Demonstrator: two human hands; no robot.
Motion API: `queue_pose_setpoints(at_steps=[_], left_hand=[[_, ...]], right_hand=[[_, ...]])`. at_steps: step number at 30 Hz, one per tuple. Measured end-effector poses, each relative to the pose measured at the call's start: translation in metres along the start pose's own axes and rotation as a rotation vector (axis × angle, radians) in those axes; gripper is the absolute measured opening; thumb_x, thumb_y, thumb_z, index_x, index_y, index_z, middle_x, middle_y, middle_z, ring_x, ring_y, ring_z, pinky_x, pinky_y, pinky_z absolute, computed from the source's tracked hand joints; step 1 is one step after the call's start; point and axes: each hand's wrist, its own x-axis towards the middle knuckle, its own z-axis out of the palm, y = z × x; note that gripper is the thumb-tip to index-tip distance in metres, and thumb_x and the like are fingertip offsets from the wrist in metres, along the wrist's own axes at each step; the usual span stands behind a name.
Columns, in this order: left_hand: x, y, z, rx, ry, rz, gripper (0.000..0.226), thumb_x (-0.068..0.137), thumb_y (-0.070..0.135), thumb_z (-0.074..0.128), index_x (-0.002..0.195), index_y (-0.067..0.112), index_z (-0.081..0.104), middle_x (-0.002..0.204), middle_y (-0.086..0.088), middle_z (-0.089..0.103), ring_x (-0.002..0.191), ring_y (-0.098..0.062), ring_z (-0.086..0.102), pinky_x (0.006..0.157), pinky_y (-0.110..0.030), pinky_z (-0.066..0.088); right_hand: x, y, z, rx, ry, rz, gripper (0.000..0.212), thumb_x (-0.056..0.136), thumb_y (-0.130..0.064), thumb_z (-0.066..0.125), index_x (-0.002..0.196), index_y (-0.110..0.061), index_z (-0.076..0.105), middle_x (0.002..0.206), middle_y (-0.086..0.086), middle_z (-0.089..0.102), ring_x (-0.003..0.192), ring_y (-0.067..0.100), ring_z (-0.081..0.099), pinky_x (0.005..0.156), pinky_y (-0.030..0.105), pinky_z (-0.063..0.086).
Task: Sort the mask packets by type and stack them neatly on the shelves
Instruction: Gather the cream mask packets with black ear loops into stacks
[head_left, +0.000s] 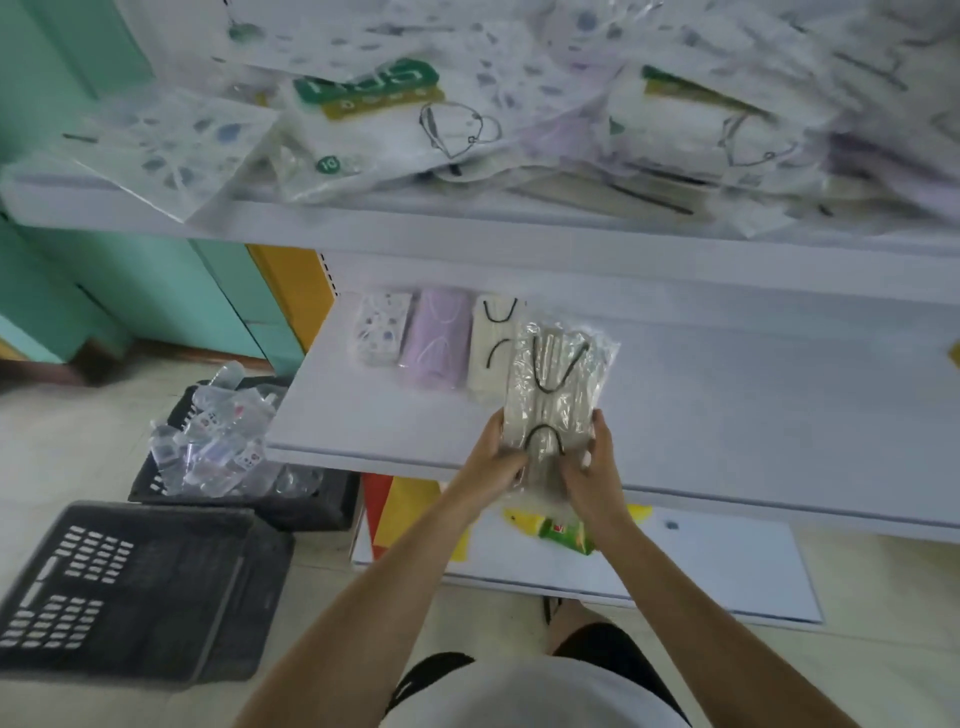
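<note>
A clear mask packet of pale grey masks with black ear loops sits at the centre of the frame, its long side running up and away from the person. Both hands hold it by its near, lower end. The left hand grips the left corner with fingers curled under and thumb along the edge; the right hand pinches the right corner the same way. The rest of the packet reaches above the hands, over the middle shelf. Whether it touches the shelf board I cannot tell.

Just up and left of it, three packets lie side by side at the back of that shelf: a white packet with black loops, its right edge overlapped in view by the held one, then a lilac packet, then a patterned packet.

Across the top of the frame the upper shelf carries a loose, blurred heap of packets. Below the hands a green and yellow packet lies on the bottom shelf. At lower left stand two black crates, one holding clear wrappers, the other nearer the corner.
</note>
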Motion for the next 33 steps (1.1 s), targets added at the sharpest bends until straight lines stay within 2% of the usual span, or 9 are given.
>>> queue_pose_setpoints(at_steps=[3, 6, 12, 15, 17, 21, 27, 30, 33], left_hand=[[0.048, 0.001, 0.022, 0.054, -0.071, 0.043, 0.059, 0.087, -0.005, 0.046, 0.138, 0.021, 0.033, 0.123, 0.003, 0.056, 0.11, -0.011, 0.055, 0.085, -0.019, 0.046], [0.093, 0.006, 0.035, 0.143, -0.047, 0.039, 0.06, 0.093, 0.009, 0.045, 0.147, 0.02, 0.022, 0.142, 0.006, 0.037, 0.122, -0.012, 0.045, 0.092, -0.026, 0.041], [0.151, -0.025, 0.036, 0.795, 0.376, 0.469, 0.046, 0.089, 0.012, 0.041, 0.133, 0.001, 0.046, 0.143, -0.019, 0.038, 0.132, -0.035, 0.037, 0.107, -0.044, 0.036], [0.166, -0.042, 0.024, 1.153, 0.236, 0.306, 0.051, 0.091, 0.014, 0.041, 0.143, 0.012, 0.035, 0.156, -0.011, 0.011, 0.144, -0.029, 0.009, 0.117, -0.043, 0.011], [0.175, -0.048, 0.015, 1.281, 0.204, 0.226, 0.051, 0.094, 0.015, 0.041, 0.144, 0.017, 0.031, 0.158, -0.005, 0.004, 0.145, -0.025, 0.001, 0.117, -0.041, 0.004], [0.181, -0.052, 0.009, 1.32, 0.215, 0.21, 0.05, 0.095, 0.019, 0.04, 0.144, 0.02, 0.03, 0.158, -0.004, 0.004, 0.145, -0.024, 0.003, 0.117, -0.041, 0.007], [0.163, -0.046, 0.001, 1.244, 0.209, 0.25, 0.058, 0.095, 0.018, 0.04, 0.149, 0.026, 0.019, 0.158, -0.002, 0.001, 0.145, -0.023, 0.001, 0.117, -0.042, 0.007], [0.143, -0.043, -0.005, 1.204, 0.201, 0.266, 0.059, 0.094, 0.017, 0.041, 0.149, 0.023, 0.02, 0.158, -0.002, 0.006, 0.145, -0.022, 0.005, 0.117, -0.041, 0.009], [0.113, -0.037, -0.01, 1.182, 0.159, 0.247, 0.058, 0.095, 0.017, 0.041, 0.148, 0.021, 0.021, 0.158, -0.001, 0.009, 0.144, -0.021, 0.007, 0.117, -0.038, 0.008]], right_hand=[[0.06, 0.015, -0.018, 0.006, 0.004, 0.071, 0.054, 0.095, -0.006, 0.042, 0.144, -0.022, 0.026, 0.124, 0.008, 0.055, 0.089, 0.016, 0.059, 0.068, 0.027, 0.049], [0.115, 0.02, -0.033, 0.028, 0.032, 0.049, 0.055, 0.094, -0.004, 0.042, 0.143, -0.023, 0.027, 0.123, 0.005, 0.054, 0.101, 0.021, 0.058, 0.066, 0.025, 0.046], [0.216, 0.037, -0.041, -0.091, 0.054, 0.062, 0.057, 0.093, -0.004, 0.039, 0.144, -0.023, 0.024, 0.122, 0.004, 0.05, 0.102, 0.024, 0.053, 0.076, 0.033, 0.047], [0.247, 0.05, -0.032, -0.242, 0.008, 0.137, 0.05, 0.091, -0.004, 0.041, 0.138, -0.016, 0.033, 0.106, 0.008, 0.054, 0.075, 0.021, 0.054, 0.061, 0.03, 0.047], [0.264, 0.05, -0.025, -0.281, -0.011, 0.103, 0.044, 0.09, -0.004, 0.043, 0.133, -0.014, 0.037, 0.102, 0.008, 0.054, 0.073, 0.02, 0.052, 0.056, 0.027, 0.043], [0.281, 0.049, -0.014, -0.249, -0.012, 0.131, 0.035, 0.089, -0.008, 0.049, 0.124, -0.008, 0.041, 0.113, 0.015, 0.056, 0.09, 0.028, 0.054, 0.074, 0.037, 0.05], [0.277, 0.049, -0.023, -0.462, -0.05, 0.079, 0.072, 0.088, -0.023, 0.053, 0.148, -0.02, 0.015, 0.147, 0.01, 0.035, 0.128, 0.035, 0.041, 0.101, 0.049, 0.042], [0.24, 0.043, -0.04, -0.66, -0.086, -0.054, 0.072, 0.093, -0.023, 0.05, 0.15, -0.017, 0.007, 0.155, 0.007, 0.018, 0.139, 0.031, 0.024, 0.111, 0.045, 0.03], [0.193, 0.035, -0.053, -0.87, -0.184, -0.294, 0.061, 0.096, -0.013, 0.043, 0.149, -0.013, 0.015, 0.156, 0.006, 0.017, 0.142, 0.027, 0.019, 0.114, 0.038, 0.022]])
